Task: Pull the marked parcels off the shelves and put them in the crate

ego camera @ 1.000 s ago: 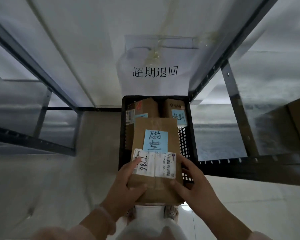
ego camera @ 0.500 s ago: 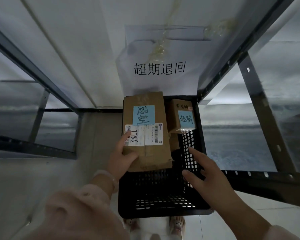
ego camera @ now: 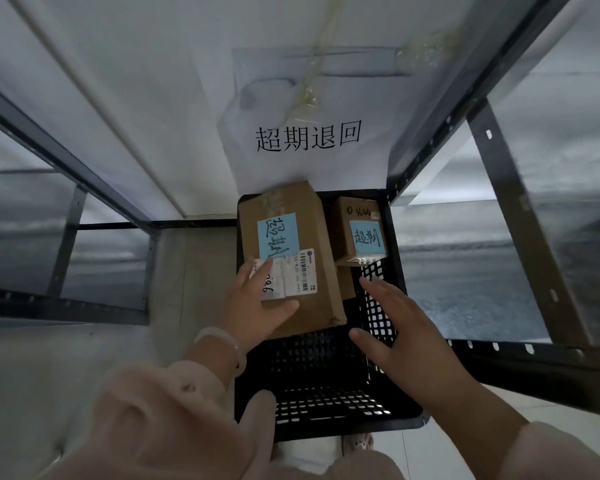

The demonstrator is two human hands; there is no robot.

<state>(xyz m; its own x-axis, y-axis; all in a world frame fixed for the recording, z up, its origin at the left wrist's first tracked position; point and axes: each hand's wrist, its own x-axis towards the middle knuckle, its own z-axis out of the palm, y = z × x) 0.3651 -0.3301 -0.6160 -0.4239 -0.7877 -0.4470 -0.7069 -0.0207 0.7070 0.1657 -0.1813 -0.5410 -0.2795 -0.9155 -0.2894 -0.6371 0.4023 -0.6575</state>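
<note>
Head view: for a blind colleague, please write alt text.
A person's left hand rests flat on a long parcel with a blue note in a black crate; the right hand hovers open beside it. A smaller parcel sits in the crate's far right corner.

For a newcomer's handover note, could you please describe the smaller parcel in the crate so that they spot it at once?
Under the paper sign stands a black mesh crate. The smaller parcel sits in its far right corner, beside the long parcel. Both carry blue notes, but this one is short and squat, with marker writing above its note.
</note>
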